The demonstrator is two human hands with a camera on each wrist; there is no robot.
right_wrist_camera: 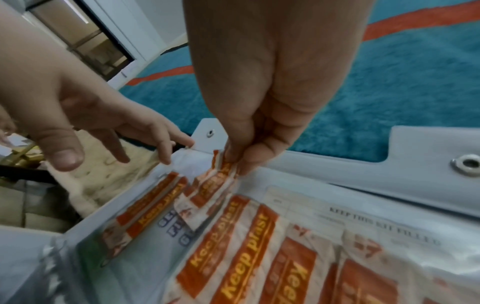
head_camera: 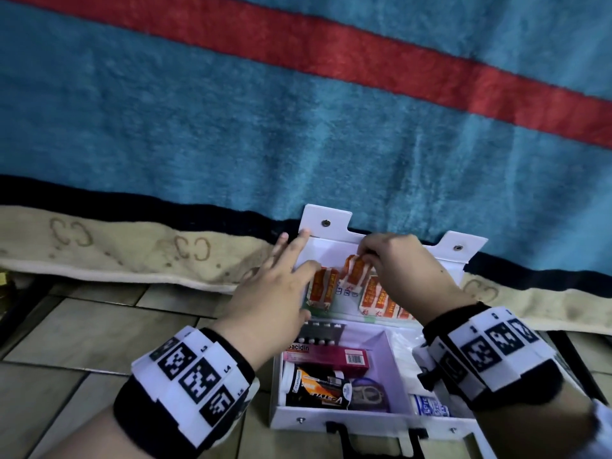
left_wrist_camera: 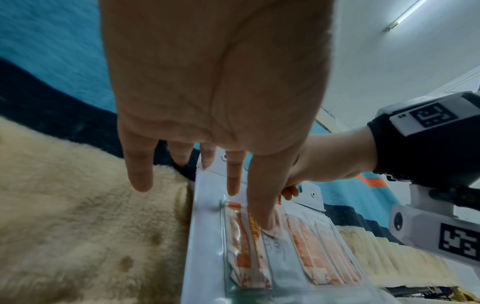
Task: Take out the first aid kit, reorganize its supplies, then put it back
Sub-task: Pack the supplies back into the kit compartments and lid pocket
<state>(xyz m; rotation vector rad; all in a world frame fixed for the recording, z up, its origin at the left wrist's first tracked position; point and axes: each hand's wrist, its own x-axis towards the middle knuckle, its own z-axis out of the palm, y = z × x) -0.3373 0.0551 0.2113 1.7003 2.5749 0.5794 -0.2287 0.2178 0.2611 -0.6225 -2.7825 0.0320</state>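
Note:
The white first aid kit [head_camera: 331, 422] lies open on the tiled floor, its lid [head_camera: 328, 215] leaning back against a blanket. A clear pocket inside the lid holds orange plaster strips [right_wrist_camera: 233, 236]. My right hand [head_camera: 367, 256] pinches the top of a small bundle of plaster strips [right_wrist_camera: 210, 185] at the pocket's upper edge. My left hand [head_camera: 291, 260] is spread with straight fingers over the lid's left side, and its thumb [left_wrist_camera: 262, 205] presses on the left plasters [head_camera: 323, 288].
The kit's tray holds a pink box [head_camera: 331, 356], a blister pack [head_camera: 321, 331], a black and orange tube [head_camera: 318, 387], a purple item [head_camera: 367, 394] and a blue-white tube [head_camera: 429, 407]. The blue and red blanket [head_camera: 298, 127] hangs right behind the lid.

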